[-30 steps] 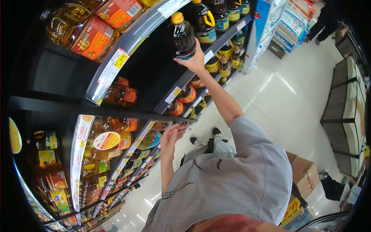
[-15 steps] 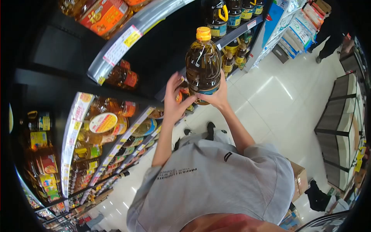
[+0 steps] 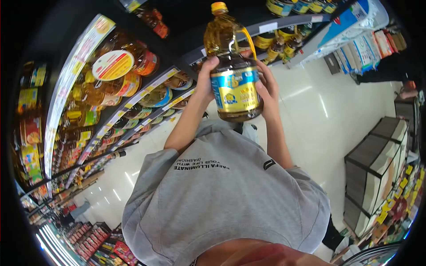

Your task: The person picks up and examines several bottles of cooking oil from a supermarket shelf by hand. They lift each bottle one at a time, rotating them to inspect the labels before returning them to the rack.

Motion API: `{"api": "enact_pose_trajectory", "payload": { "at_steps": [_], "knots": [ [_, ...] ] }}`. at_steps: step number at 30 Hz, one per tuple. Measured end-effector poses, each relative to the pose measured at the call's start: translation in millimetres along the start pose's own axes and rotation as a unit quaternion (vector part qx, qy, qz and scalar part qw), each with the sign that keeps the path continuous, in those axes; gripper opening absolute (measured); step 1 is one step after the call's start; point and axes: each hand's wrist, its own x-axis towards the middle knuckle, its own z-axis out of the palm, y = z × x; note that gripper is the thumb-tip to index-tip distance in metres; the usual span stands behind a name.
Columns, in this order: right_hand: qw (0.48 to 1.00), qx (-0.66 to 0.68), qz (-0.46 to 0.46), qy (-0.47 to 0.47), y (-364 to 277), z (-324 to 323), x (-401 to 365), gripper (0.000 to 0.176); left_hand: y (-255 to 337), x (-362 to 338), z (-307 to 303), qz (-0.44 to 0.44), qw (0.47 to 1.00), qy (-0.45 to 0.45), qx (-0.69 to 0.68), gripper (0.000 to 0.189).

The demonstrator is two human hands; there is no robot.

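I hold a large bottle of cooking oil (image 3: 232, 71) in front of me with both hands. It has a yellow cap, a yellow carry handle and a blue and gold label that faces me. My left hand (image 3: 205, 82) grips its left side and my right hand (image 3: 267, 91) grips its right side. The bottle is upright and clear of the shelves. My grey shirt (image 3: 226, 195) fills the lower middle of the view.
Shelves of oil bottles (image 3: 111, 84) with price strips run along the left and top. A white tiled aisle floor (image 3: 310, 115) stretches to the right. Dark display bins (image 3: 377, 164) stand at the right, stacked sacks (image 3: 364, 44) at the top right.
The bottle has come off the upper shelf and closer to me, turned so its label faces me. My left hand has risen and joined the right on it. The view has swung left.
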Motion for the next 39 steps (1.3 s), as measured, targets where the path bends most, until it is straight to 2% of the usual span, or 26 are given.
{"api": "enact_pose_trajectory", "payload": {
  "at_steps": [2, 4, 6, 7, 8, 9, 11, 12, 15, 17, 18, 20, 21, 22, 24, 26, 28, 29, 30, 32, 34, 36, 38, 39],
  "knots": [
    [0.999, 0.024, -0.015, -0.019, 4.8, 7.3, -6.8, 0.067, -2.7, -4.5, -16.3, 0.027, 0.998, -0.050, 0.007, 0.054],
    [0.999, 0.043, 0.002, 0.010, 7.6, 14.8, -19.8, 0.080, 2.7, -16.3, -23.7, 0.084, 0.993, -0.077, 0.043, 0.056],
    [0.998, 0.051, -0.001, -0.022, 4.3, 24.1, -25.0, 0.092, -11.4, -21.0, -53.2, 0.098, 0.992, 0.001, 0.085, 0.071],
    [0.998, 0.028, 0.016, -0.048, -13.5, 40.6, -27.1, 0.102, -13.4, -26.7, -64.0, 0.102, 0.991, -0.026, 0.079, 0.086],
    [0.998, 0.013, 0.013, -0.056, -7.1, 46.0, -30.7, 0.110, -3.9, -43.6, -66.2, 0.094, 0.973, 0.025, 0.208, 0.097],
    [0.996, -0.015, -0.007, -0.088, -9.9, 57.7, -33.5, 0.116, 14.5, -59.4, -61.5, 0.136, 0.976, -0.074, 0.155, 0.103],
    [0.994, -0.018, -0.027, -0.106, -25.1, 100.6, -39.2, 0.128, 56.8, -88.3, -54.6, 0.250, 0.916, -0.124, 0.289, 0.104],
    [0.993, 0.009, -0.020, -0.117, -17.7, 106.2, -41.3, 0.128, 77.4, -105.4, -50.3, 0.283, 0.911, -0.156, 0.258, 0.108],
    [0.982, -0.020, -0.024, -0.185, -42.1, 155.8, -39.5, 0.127, 134.9, -153.5, -65.0, 0.437, 0.816, -0.137, 0.353, 0.110],
    [0.962, -0.082, -0.089, -0.245, -61.3, 197.7, -37.5, 0.128, 170.1, -182.8, -81.0, 0.483, 0.785, -0.145, 0.361, 0.115],
    [0.961, -0.082, -0.091, -0.249, -72.6, 220.8, -36.0, 0.128, 189.8, -191.1, -94.3, 0.537, 0.727, -0.155, 0.399, 0.120],
    [0.950, -0.114, -0.110, -0.271, -98.2, 269.8, -25.2, 0.132, 229.8, -214.8, -112.1, 0.530, 0.724, -0.140, 0.418, 0.126],
    [0.944, -0.136, -0.153, -0.257, -109.5, 295.0, -23.3, 0.132, 249.7, -221.7, -122.5, 0.621, 0.617, -0.127, 0.466, 0.130],
    [0.937, -0.158, -0.196, -0.242, -117.6, 319.4, -20.5, 0.131, 271.0, -229.5, -131.9, 0.520, 0.694, -0.121, 0.483, 0.131],
    [0.896, -0.193, -0.322, -0.238, -126.1, 356.9, -6.4, 0.127, 309.4, -244.8, -149.1, 0.626, 0.524, -0.049, 0.575, 0.130],
    [0.812, -0.245, -0.480, -0.226, -148.3, 403.3, 3.6, 0.121, 335.7, -250.1, -159.8, 0.669, 0.522, -0.017, 0.529, 0.129],
    [0.785, -0.227, -0.537, -0.211, -153.0, 435.0, 23.6, 0.116, 361.1, -250.2, -166.6, 0.641, 0.610, 0.000, 0.467, 0.124],
    [0.775, -0.230, -0.553, -0.199, -154.3, 450.9, 33.4, 0.117, 367.4, -251.0, -168.0, 0.665, 0.625, -0.001, 0.409, 0.119],
    [0.750, -0.265, -0.574, -0.196, -162.2, 465.4, 42.6, 0.115, 376.6, -252.0, -173.3, 0.647, 0.648, 0.008, 0.401, 0.111],
    [0.755, -0.291, -0.553, -0.198, -162.4, 491.6, 57.2, 0.112, 395.5, -255.6, -178.4, 0.654, 0.633, 0.021, 0.415, 0.098],
    [0.712, -0.323, -0.581, -0.227, -165.7, 516.2, 69.8, 0.108, 409.2, -242.8, -194.3, 0.644, 0.651, 0.026, 0.402, 0.092],
    [0.738, -0.280, -0.550, -0.273, -168.9, 533.9, 88.4, 0.099, 423.6, -236.9, -204.0, 0.634, 0.667, 0.034, 0.389, 0.085],
    [0.739, -0.283, -0.540, -0.286, -165.1, 551.6, 100.7, 0.101, 439.9, -236.5, -210.5, 0.669, 0.608, 0.073, 0.421, 0.079],
    [0.780, -0.285, -0.467, -0.304, -165.4, 558.3, 100.4, 0.102, 449.4, -233.9, -218.1, 0.657, 0.596, 0.107, 0.449, 0.083]
  ]
}}
